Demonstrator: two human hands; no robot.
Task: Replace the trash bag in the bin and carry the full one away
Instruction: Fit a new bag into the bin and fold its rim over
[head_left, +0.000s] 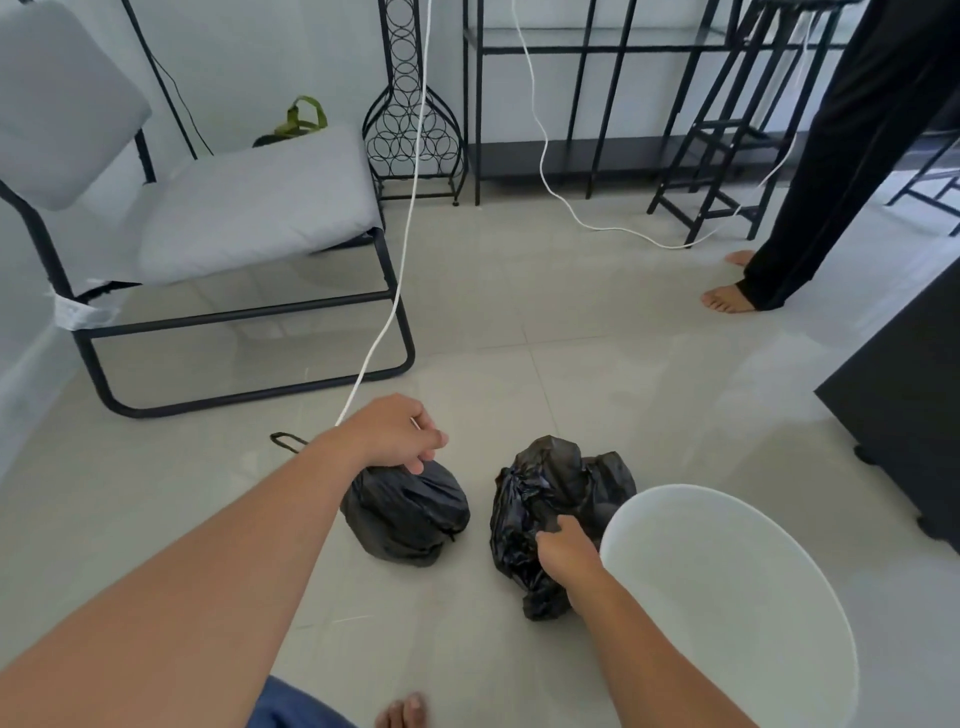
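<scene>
A full, tied black trash bag (408, 512) sits on the tiled floor in front of me. My left hand (392, 434) grips its gathered top. To its right lies a crumpled, loose black bag (550, 499), and my right hand (569, 558) pinches its lower part. A white round bin (737, 597) stands at the lower right with no liner visible inside; the crumpled bag touches its left rim.
A grey cushioned chair (234, 208) on a black frame stands at the left. A white cord (400, 270) hangs down past it. Black metal shelving (597, 104) lines the back wall. Another person's legs (810, 182) stand at the right, near a dark cabinet (909, 415).
</scene>
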